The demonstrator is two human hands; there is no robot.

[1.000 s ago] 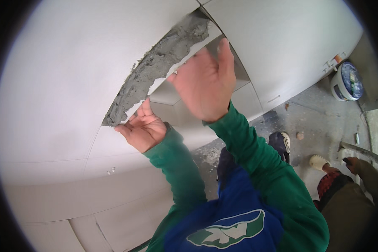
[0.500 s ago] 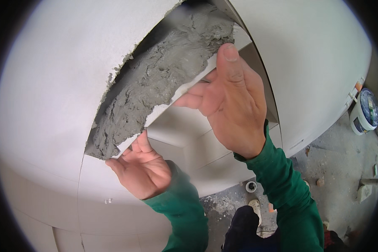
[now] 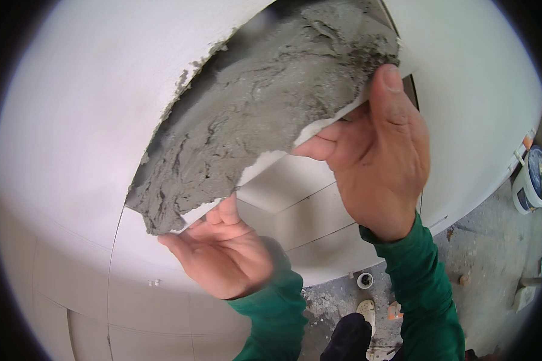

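white tiled wall [image 3: 84, 138], dusty concrete floor [image 3: 488, 265]

A large white tile [image 3: 271, 162] is held tilted against the white tiled wall [image 3: 84, 120], its back turned toward the viewer and thickly covered with wet grey mortar [image 3: 265, 114] spread in rough ridges. Only a thin white edge shows along its lower side. It leans away from the wall, lower left corner down, upper right corner high.
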